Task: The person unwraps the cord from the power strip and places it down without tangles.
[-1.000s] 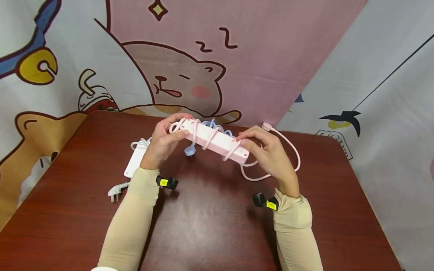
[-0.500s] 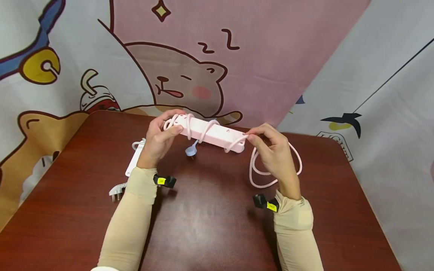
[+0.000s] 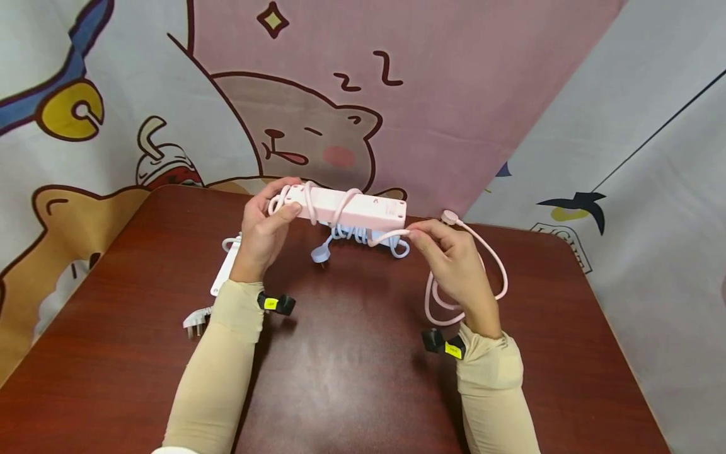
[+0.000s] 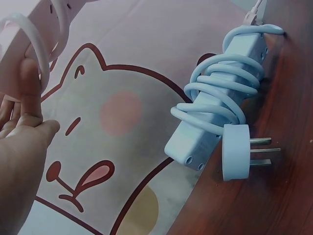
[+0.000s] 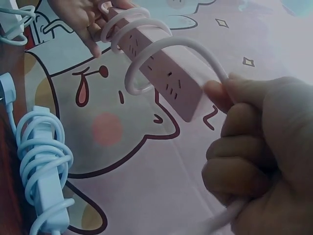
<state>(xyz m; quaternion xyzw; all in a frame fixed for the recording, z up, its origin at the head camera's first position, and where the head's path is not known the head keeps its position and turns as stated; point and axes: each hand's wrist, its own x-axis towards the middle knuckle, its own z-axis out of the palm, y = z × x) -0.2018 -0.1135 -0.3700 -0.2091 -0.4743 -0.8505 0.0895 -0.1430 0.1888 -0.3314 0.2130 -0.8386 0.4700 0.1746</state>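
In the head view a pink power strip (image 3: 368, 208) is held above the table, its pink cord looped loosely around the left part. My left hand (image 3: 263, 234) grips its left end, thumb on the near side. Just beyond the strip's right end, my right hand (image 3: 456, 261) pinches the pink cord (image 5: 193, 45) between thumb and fingertips, other fingers curled. The right wrist view shows the strip's socket face. From my right hand the cord trails onto the table, ending in a pink plug (image 3: 450, 217). Below the pink strip lies a blue power strip (image 4: 198, 132) wrapped in its own cord.
A white power strip (image 3: 223, 274) lies at the left, partly hidden by my left hand and forearm, with its plug (image 3: 196, 318) beside it. The blue plug (image 3: 320, 253) sits near the table's middle. A printed curtain (image 3: 454, 101) hangs behind the brown table (image 3: 340, 378).
My right hand has left the strip's right end and drawn the cord away, so that turn has come off the end. The pink strip has risen slightly and shifted left.
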